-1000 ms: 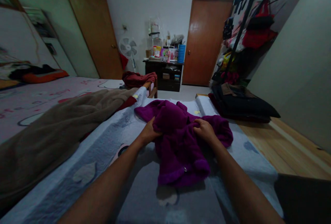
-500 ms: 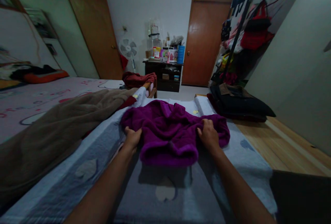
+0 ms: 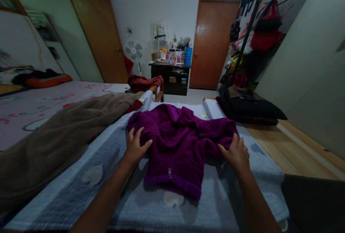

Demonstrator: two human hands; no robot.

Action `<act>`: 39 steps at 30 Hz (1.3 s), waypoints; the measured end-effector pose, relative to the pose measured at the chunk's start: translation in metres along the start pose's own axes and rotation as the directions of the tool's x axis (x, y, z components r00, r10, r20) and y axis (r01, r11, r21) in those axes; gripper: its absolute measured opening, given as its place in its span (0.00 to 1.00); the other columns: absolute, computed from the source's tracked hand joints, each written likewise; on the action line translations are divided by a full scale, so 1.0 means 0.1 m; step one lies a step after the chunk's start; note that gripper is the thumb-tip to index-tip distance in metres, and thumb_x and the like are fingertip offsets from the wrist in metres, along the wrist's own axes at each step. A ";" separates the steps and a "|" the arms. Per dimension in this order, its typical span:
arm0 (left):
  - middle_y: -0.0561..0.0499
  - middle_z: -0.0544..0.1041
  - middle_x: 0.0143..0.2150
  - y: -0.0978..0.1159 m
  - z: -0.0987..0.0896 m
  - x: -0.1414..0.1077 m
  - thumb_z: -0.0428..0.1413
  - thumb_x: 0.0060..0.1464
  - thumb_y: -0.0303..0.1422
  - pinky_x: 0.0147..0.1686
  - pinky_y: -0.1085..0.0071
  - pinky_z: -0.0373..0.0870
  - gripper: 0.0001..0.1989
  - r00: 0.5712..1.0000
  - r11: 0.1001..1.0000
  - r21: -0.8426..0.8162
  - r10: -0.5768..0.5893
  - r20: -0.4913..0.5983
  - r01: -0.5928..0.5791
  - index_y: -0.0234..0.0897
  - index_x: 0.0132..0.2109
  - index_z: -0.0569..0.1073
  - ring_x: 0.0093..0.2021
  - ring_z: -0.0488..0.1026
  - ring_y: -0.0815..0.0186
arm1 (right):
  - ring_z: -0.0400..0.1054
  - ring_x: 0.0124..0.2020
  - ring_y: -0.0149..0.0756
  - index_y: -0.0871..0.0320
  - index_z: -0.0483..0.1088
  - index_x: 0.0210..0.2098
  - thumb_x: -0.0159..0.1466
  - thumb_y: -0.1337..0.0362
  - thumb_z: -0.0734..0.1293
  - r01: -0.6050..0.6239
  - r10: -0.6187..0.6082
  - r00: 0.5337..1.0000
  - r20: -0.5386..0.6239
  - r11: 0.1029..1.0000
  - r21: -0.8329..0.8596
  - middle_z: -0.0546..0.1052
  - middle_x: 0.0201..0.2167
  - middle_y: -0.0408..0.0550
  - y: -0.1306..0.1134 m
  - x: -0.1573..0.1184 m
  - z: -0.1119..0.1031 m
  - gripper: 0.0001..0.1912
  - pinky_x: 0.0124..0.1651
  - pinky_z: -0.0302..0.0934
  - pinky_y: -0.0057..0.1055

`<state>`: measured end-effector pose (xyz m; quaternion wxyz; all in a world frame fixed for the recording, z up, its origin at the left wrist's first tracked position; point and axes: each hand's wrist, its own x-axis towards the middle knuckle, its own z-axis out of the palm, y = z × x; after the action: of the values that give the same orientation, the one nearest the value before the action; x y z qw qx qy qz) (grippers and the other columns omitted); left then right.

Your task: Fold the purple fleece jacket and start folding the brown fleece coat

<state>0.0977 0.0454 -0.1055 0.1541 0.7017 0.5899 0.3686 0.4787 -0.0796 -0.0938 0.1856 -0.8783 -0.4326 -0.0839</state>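
Head cam here, looking down at a purple fleece jacket laid out on a blue-grey blanket with pale heart shapes on it. The jacket's hem is nearest the wearer, with a small zipper pull showing just above it, and the sleeves go out to either side. It's pretty wrinkly through the middle, tbh.

Left hand is at the left sleeve, fingers spread wide with the thumb well apart from the rest – not closed on anything. Right hand is at the end of the right sleeve, also open, thumb out toward the jacket and the other fingers up by the sleeve's edge. Can't really tell how hard either one is pressing on the fabric.

Off to the left there's a brownish fleece lying in loose folds, partly over a pink printed bedspread. On the right, a stack of dark folded clothes sits by the far end of a light wood surface. Further back you get a white fan and a dark cabinet with a bunch of stuff on top – most of it too small to make out.
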 end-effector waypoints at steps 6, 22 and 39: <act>0.40 0.51 0.67 0.07 0.34 -0.11 0.60 0.46 0.39 0.63 0.54 0.57 0.31 0.972 0.997 -0.056 0.061 0.227 -0.050 0.38 0.58 0.66 0.66 0.56 0.48 | 0.69 0.44 0.48 0.61 0.70 0.45 0.59 0.64 0.61 0.030 -0.032 0.993 0.114 0.999 0.024 0.73 0.42 0.60 -0.10 0.32 0.03 0.16 0.42 0.59 0.36; 0.45 0.40 0.73 0.68 0.15 -0.24 0.51 0.41 0.24 0.68 0.54 0.41 0.50 0.944 0.914 -0.381 0.239 0.228 -0.139 0.40 0.70 0.41 0.72 0.38 0.55 | 0.63 0.36 0.35 0.56 0.64 0.32 0.51 0.76 0.59 0.519 -0.798 0.601 0.026 0.416 0.746 0.71 0.33 0.44 -1.55 -0.45 0.15 0.12 0.43 0.57 0.32; 0.39 0.44 0.72 0.40 0.19 -0.01 0.69 0.26 0.36 0.60 0.44 0.56 0.58 0.633 0.958 0.063 0.134 0.763 -0.280 0.48 0.68 0.55 0.69 0.40 0.34 | 0.69 0.47 0.42 0.59 0.70 0.43 0.57 0.68 0.58 0.161 -0.238 0.970 0.046 0.775 0.610 0.76 0.44 0.55 -0.60 0.21 0.37 0.16 0.53 0.61 0.37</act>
<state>0.1398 0.0379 -0.0927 0.2780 0.8646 0.4185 0.0077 0.4436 -0.0165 -0.1068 0.4187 -0.7260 -0.5379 0.0917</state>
